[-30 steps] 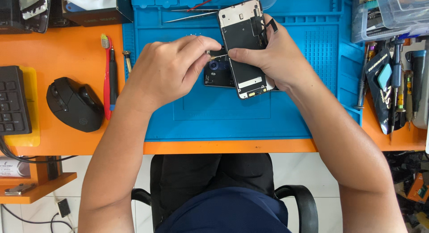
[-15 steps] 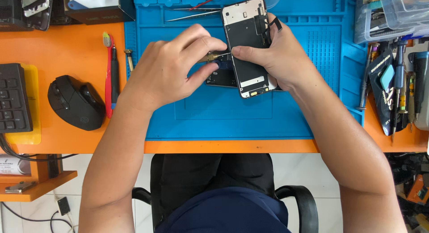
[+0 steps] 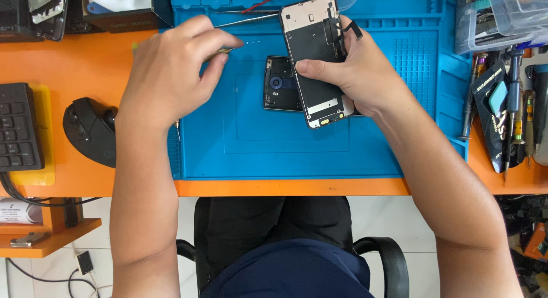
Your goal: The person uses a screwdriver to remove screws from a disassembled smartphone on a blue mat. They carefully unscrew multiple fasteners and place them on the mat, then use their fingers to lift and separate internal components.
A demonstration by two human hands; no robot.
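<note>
Right hand (image 3: 359, 75) fingers clamped on edges of detached phone screen panel with metal back plate (image 3: 314, 61), held tilted above blue silicone repair mat (image 3: 257, 149). Black opened phone body (image 3: 281, 91) flat on mat, partly under panel. Left hand (image 3: 168, 69) apart from panel, fingers pinched together on thin tool (image 3: 224, 49), mostly hidden. Black computer mouse (image 3: 88, 129) on orange surface (image 3: 74, 64), left of mat.

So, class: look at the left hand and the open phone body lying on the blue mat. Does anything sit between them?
Nothing visible does. Between the left hand and the phone body lies only bare blue mat. The right hand holds the screen panel tilted over the body's right side, away from the left hand.
</note>
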